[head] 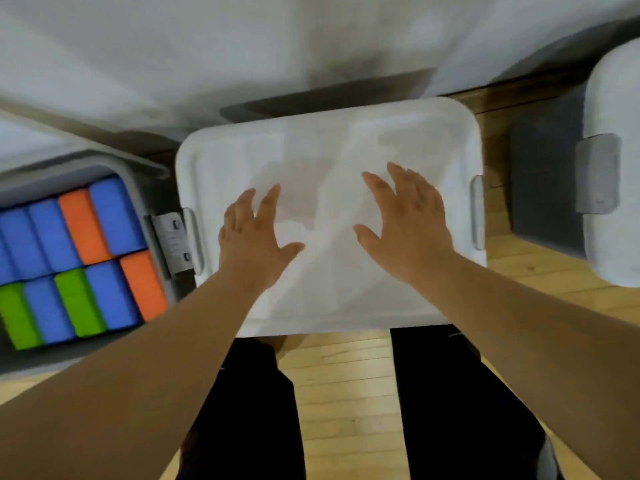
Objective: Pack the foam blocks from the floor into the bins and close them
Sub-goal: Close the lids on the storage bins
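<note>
A white lid (329, 150) covers the middle bin right in front of me. My left hand (254, 233) and my right hand (405, 216) are both over the lid, palms down, fingers spread, holding nothing; whether they touch it I cannot tell. Grey latches sit at the lid's left end (194, 237) and right end (479, 213). To the left stands an uncovered grey bin (145, 188) packed with several blue, orange and green foam blocks (83, 258) standing side by side.
A third bin with a white lid (613, 98) and a grey latch (597, 173) stands at the right edge. A white wall runs behind the bins. My dark trouser legs (460, 410) stand on the wooden floor (346, 393) below the middle bin.
</note>
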`<state>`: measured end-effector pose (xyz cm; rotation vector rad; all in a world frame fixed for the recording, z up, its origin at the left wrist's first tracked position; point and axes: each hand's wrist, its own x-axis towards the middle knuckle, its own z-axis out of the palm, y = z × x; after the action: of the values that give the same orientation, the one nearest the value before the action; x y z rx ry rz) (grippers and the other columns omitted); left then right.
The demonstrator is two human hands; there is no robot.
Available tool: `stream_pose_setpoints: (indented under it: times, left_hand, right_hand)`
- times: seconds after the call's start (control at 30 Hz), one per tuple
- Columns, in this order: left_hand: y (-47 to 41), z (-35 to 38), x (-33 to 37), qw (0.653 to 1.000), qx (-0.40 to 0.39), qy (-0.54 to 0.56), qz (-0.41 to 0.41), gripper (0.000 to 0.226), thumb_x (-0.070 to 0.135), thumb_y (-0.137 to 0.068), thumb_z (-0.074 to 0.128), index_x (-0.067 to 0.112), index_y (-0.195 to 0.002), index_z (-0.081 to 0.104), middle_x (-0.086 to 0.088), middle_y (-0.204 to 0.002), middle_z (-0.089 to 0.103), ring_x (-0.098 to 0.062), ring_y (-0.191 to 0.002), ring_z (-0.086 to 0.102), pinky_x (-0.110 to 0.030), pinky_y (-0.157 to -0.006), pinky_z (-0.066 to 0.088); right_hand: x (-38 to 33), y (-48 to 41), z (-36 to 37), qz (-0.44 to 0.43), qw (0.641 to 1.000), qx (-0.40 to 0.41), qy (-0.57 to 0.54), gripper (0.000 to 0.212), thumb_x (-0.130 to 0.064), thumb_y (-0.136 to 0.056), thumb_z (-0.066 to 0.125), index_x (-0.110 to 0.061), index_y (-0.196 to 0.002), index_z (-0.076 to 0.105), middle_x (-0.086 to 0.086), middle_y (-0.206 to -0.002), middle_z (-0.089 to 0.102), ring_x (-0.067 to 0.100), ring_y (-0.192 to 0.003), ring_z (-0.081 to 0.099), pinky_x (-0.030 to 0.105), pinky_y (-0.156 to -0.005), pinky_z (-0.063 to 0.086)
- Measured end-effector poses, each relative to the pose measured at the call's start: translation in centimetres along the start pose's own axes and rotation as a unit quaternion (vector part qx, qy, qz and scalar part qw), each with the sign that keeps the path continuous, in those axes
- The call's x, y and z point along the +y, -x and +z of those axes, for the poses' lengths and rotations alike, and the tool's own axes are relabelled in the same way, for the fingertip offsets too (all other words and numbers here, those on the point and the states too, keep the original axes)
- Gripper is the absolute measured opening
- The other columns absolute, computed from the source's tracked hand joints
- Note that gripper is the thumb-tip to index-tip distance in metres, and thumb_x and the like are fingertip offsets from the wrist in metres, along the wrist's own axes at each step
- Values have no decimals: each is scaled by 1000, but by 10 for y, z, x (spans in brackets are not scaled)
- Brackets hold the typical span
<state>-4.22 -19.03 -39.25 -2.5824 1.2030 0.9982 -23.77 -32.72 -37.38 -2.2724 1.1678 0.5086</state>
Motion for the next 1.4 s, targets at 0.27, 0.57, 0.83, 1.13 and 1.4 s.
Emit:
stream_pose_setpoints:
  times: [0.27, 0.57, 0.83, 1.13, 1.4]
  left_hand:
    - [32, -134, -267, 975, 130, 122, -130, 99, 46, -88, 74, 38, -160, 7, -4, -164, 19, -29, -151, 20, -51, -116, 33]
    - [4, -257, -417, 945, 249, 195, -82, 93, 45, -88, 75, 45, -156, 12, 4, -139, 46, -15, -120, 53, -33, -85, 49]
    - [14, -260, -444, 915, 224, 324, -84, 83, 68, -85, 65, 39, -146, 17, 5, -123, 51, -13, -103, 58, -34, -71, 53]
    - [116, -250, -445, 710, 299, 587, -248, 69, 78, -78, 59, 31, -127, 44, 6, -99, 59, -18, -88, 66, -40, -81, 61]
    - [294, -290, -432, 559, 262, 754, -224, 54, -1, -87, 73, 22, -130, 50, -8, -122, 62, -27, -103, 69, -49, -83, 62]
  right_hand:
    - [-271, -67, 7, -156, 980, -14, -126, 83, -50, -94, 64, -36, -157, 13, -2, -167, 15, 25, -152, 20, 42, -118, 29]
    - [-462, -133, 1, -205, 952, 58, -220, 86, -41, -86, 74, -26, -155, 24, -1, -154, 37, 19, -138, 39, 32, -113, 33]
    - [-492, -128, -4, -228, 951, 46, -202, 60, -44, -98, 58, -34, -151, 31, -6, -141, 52, 14, -117, 58, 40, -101, 51]
    - [-557, -36, -39, -308, 940, -34, -144, 65, -43, -93, 68, -42, -151, 39, -16, -130, 59, 3, -123, 49, 19, -101, 36]
    - [-571, 153, -80, -328, 911, -194, -156, 79, -58, -81, 74, -54, -148, 33, -21, -113, 48, 1, -106, 50, 23, -92, 42]
